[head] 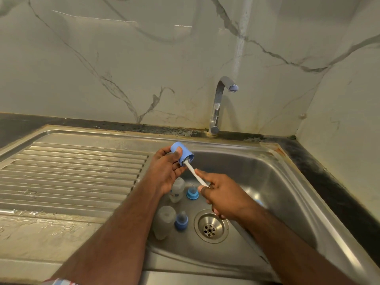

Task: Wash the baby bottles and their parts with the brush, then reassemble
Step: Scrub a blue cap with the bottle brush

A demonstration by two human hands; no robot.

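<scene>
overhead, left hand (164,169) grips blue cap (181,154); brush (195,173) inside rim.

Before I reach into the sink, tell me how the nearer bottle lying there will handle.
The nearer bottle lies on its side on the smooth steel sink, so it may roll. It looks empty, thin plastic, so probably light. If wet, it may be slippery.
</scene>
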